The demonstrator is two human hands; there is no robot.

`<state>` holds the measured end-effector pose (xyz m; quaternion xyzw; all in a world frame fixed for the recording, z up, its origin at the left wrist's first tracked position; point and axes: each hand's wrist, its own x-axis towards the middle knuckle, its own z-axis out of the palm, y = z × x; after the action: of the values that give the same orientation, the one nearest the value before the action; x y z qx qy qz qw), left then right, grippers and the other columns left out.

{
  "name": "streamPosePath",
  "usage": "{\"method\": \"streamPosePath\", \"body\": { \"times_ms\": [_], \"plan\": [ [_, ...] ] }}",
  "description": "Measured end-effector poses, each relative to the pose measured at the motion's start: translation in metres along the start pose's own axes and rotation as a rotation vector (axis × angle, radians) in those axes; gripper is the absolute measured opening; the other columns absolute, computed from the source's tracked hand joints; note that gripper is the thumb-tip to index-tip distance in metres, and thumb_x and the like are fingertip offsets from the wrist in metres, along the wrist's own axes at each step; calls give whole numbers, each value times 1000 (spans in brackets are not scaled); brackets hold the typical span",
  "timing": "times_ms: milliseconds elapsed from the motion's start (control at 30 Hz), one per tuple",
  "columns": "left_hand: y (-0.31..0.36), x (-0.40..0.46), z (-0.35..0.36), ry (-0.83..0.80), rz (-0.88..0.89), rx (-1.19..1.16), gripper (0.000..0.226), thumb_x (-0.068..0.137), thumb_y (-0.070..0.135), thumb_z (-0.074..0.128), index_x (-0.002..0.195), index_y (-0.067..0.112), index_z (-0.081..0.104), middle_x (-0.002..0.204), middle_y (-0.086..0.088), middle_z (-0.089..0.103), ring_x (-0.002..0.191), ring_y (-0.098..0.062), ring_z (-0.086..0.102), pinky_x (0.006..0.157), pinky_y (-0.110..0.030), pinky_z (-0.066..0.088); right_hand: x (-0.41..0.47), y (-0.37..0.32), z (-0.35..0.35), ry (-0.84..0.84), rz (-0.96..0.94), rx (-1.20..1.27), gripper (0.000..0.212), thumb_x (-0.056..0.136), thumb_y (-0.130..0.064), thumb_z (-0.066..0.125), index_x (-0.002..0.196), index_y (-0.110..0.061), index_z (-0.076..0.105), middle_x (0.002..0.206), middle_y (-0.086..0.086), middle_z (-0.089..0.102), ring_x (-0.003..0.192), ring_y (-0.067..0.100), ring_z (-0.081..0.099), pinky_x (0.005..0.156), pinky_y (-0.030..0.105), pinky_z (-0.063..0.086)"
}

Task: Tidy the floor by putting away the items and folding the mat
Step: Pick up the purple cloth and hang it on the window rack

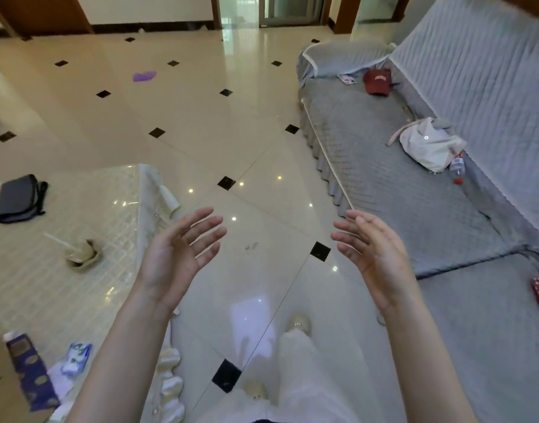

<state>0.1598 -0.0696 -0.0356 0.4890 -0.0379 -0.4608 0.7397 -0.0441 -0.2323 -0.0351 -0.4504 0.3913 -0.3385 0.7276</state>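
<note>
Mat: not identifiable on the floor (262,96). Stray item: purple object (144,76), upper left of frame, lay alone on the tiles. Left hand (176,251) and right hand (375,251), centre frame, were raised, palms facing, fingers spread, holding nothing. Step judged: between pickups. Next calls for walking forward to the purple object.

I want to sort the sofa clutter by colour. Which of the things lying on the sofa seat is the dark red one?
The cap, lying at the far end of the sofa. The bag nearer along the seat is off-white, and the bottle beside it is clear.
</note>
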Motion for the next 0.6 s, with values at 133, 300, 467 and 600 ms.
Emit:
{"method": "streamPosePath", "body": {
  "times_ms": [133, 300, 467, 600],
  "plan": [
    [19, 64, 22, 70, 60, 24, 31, 81, 26, 50, 105, 12, 64, 96, -3, 70, 87, -16, 68, 71, -22, 54, 79, -13, 17, -59, 14, -34, 15, 95, -13, 47, 97, -13, 62, 82, 1, 70, 71, 12, 65, 65, 19, 51],
    [40, 147, 51, 153, 117, 23, 26, 92, 23, 44, 105, 13, 64, 95, -1, 71, 89, -15, 67, 76, -24, 51, 184, -41, 35, -128, 14, -104, 15, 95, -12, 47, 96, -14, 62, 79, -1, 71, 70, 11, 65, 63, 18, 50],
    [62, 220, 74, 220, 147, -62, 27, 88, 24, 46, 105, 13, 64, 97, -2, 71, 88, -15, 68, 74, -24, 51, 278, -74, 53, -204, 12, -161, 16, 95, -11, 47, 95, -16, 62, 79, -1, 71, 71, 10, 66, 63, 17, 51],
    [74, 268, 79, 307, 149, -105, 27, 90, 22, 44, 105, 11, 64, 94, -2, 70, 87, -15, 68, 79, -27, 49, 344, -80, 73, -247, 66, -195, 16, 95, -10, 48, 94, -15, 62, 79, 0, 71, 71, 12, 65, 63, 19, 50]
  ]
}}
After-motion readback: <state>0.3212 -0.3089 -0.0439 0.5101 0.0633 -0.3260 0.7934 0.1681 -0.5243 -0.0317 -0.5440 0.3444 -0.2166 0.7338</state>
